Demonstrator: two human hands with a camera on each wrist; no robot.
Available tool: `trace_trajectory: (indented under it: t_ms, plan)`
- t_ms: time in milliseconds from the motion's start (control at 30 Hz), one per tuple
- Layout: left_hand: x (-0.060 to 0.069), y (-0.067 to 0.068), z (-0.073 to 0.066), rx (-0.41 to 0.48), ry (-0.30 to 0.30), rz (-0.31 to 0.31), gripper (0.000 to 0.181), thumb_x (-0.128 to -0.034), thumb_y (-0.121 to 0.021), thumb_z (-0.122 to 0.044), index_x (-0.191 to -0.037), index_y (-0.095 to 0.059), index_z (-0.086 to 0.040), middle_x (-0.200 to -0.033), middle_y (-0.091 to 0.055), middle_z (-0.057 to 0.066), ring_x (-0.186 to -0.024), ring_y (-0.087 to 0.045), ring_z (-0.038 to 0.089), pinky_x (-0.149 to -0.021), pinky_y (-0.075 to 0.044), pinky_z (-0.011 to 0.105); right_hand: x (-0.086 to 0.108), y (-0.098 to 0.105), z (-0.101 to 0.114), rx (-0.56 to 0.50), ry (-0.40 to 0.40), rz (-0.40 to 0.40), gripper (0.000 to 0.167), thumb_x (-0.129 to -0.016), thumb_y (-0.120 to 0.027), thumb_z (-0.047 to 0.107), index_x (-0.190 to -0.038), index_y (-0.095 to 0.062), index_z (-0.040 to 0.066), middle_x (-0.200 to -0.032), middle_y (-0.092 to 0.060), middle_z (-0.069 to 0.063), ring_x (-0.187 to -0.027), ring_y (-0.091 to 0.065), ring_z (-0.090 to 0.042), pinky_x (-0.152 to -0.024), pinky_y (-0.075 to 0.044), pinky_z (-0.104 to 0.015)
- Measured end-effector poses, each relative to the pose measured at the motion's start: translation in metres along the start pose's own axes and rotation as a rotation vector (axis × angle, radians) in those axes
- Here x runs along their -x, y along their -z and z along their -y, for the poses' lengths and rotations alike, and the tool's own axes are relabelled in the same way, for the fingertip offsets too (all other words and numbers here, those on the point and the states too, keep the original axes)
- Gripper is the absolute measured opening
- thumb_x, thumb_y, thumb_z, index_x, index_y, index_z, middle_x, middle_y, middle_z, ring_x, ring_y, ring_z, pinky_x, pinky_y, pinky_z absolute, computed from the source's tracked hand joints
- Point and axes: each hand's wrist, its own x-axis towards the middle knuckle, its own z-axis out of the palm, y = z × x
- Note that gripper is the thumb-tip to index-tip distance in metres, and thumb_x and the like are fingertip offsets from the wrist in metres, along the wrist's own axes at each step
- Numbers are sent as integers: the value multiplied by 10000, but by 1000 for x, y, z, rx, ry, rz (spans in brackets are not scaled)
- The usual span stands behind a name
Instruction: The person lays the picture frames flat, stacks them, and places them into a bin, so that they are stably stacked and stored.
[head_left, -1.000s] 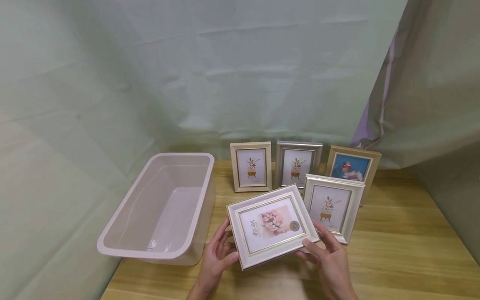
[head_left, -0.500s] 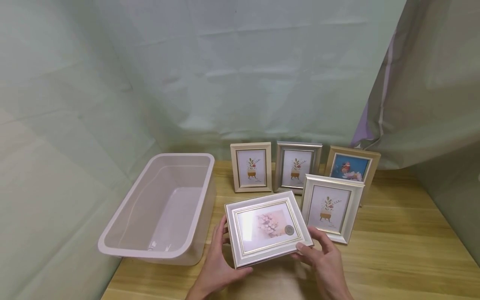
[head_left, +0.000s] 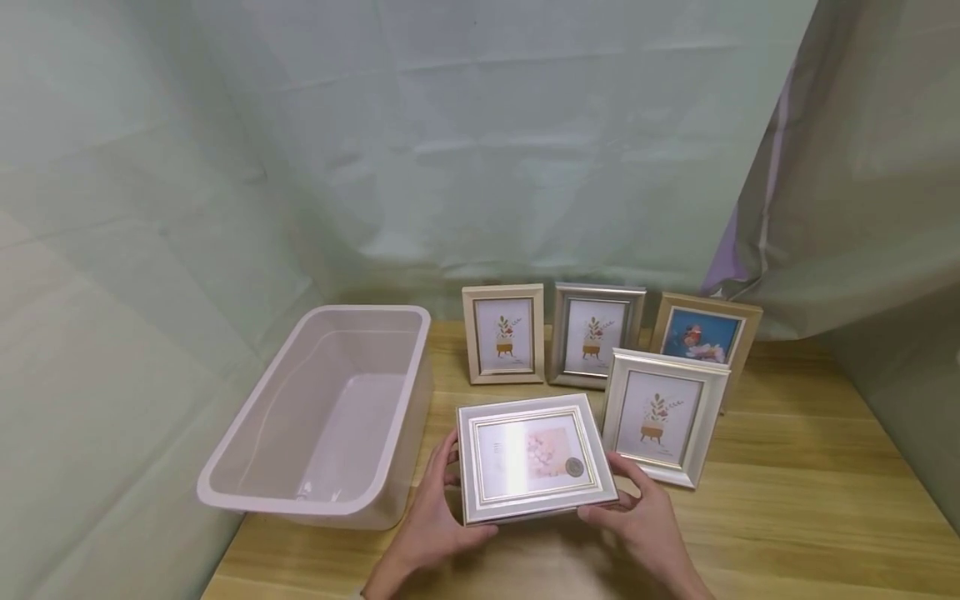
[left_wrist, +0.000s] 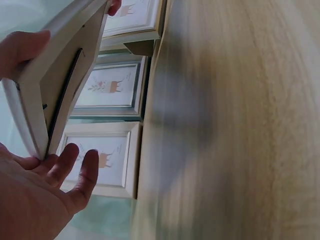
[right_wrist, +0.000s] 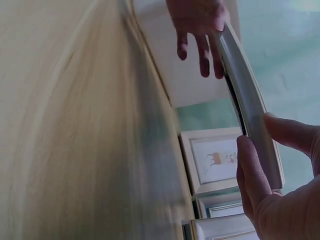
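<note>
In the head view, a whitish picture frame with a pink flower print hovers low over the table, face up and tilted. Glare covers part of its glass. My left hand holds its left side, with the thumb at the near-left corner; in the left wrist view several fingers extend past the back edge. My right hand grips the near-right corner; the right wrist view shows the frame's edge between thumb and fingers. A black strip runs along the back, seen from the left wrist. Right behind stands a white picture frame.
A beige plastic tub stands on the left. Upright at the back are a cream picture frame, a silver picture frame and a gold picture frame with a blue picture. Pale cloth hangs behind the wooden table.
The held frame has come down and towards me and turned squarer to the table, tilting flatter. Both hands moved with it. Tub and standing frames stay put.
</note>
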Motion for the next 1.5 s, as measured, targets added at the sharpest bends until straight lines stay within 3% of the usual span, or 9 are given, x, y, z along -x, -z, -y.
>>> trace_trajectory:
  t_ms: [167, 300, 467, 633, 700, 900, 1167, 1367, 1500]
  plan:
    - [-5, -2, 2, -14, 37, 41, 1437, -578, -1055, -204, -1736, -209, -104, -1631, -486, 169, -1190, -666, 252, -1035, -558, 351, -4, -4, -7, 48, 39, -11, 994, -688, -886, -183, -1576, -462, -47, -1407, -660, -333, -941, -805, -162, -772, -665, -268]
    - [-10, -3, 3, -35, 45, 58, 1417, -590, -1040, -173, -1726, -201, -45, -1622, -482, 196, -1195, -673, 281, -1027, -569, 351, -5, -7, -11, 218, 110, -74, 956, -647, -955, -95, -1512, -552, -37, -1433, -596, -239, -1024, -766, -198, -821, -628, -213]
    - [-16, -2, 7, -26, 77, 85, 1404, -591, -1019, -120, -1719, -190, -3, -1659, -434, 233, -1251, -648, 351, -1002, -573, 325, -9, -10, -14, 370, 190, -117, 874, -608, -1010, -17, -1405, -653, -44, -1315, -619, -189, -1097, -732, -280, -857, -630, -198]
    - [-23, -3, 11, -7, 84, 107, 1386, -598, -1000, -86, -1706, -176, 37, -1661, -408, 273, -1304, -643, 444, -1033, -565, 312, -14, -12, -17, 428, 199, -120, 861, -606, -1014, -5, -1388, -661, -68, -1248, -637, -175, -1038, -724, -236, -822, -632, -196]
    - [-25, -3, 12, -9, 89, 110, 1386, -592, -995, -82, -1704, -179, 45, -1666, -408, 263, -1375, -607, 451, -1101, -544, 335, -16, -13, -19, 456, 200, -125, 863, -602, -1014, 1, -1385, -661, -77, -1224, -645, -172, -1016, -716, -219, -812, -626, -196]
    - [-32, -5, 17, -66, 96, 118, 1392, -557, -992, -101, -1689, -200, 74, -1690, -410, 267, -1547, -448, 421, -1286, -366, 574, -21, -15, -23, 535, 220, -139, 858, -591, -1023, 29, -1362, -669, -100, -1130, -668, -159, -933, -670, -164, -775, -585, -193]
    - [-39, -5, 23, -41, 112, 164, 1390, -561, -970, -53, -1689, -169, 88, -1718, -346, 303, -1591, -375, 457, -1312, -285, 648, -25, -20, -23, 579, 210, -132, 842, -591, -1017, 34, -1348, -674, -104, -1072, -665, -146, -885, -621, -146, -744, -531, -205]
    - [-42, -7, 25, -73, 134, 171, 1389, -558, -969, -61, -1694, -182, 75, -1728, -313, 314, -1588, -312, 479, -1310, -280, 676, -29, -24, -24, 589, 214, -122, 812, -597, -990, 1, -1336, -673, -113, -1075, -646, -159, -892, -631, -160, -753, -527, -216]
    - [-44, -8, 29, -77, 141, 165, 1382, -555, -969, -55, -1692, -194, 73, -1725, -324, 312, -1571, -315, 476, -1302, -291, 681, -31, -25, -26, 617, 213, -129, 814, -604, -993, 16, -1344, -673, -101, -1108, -643, -173, -919, -653, -185, -824, -547, -278]
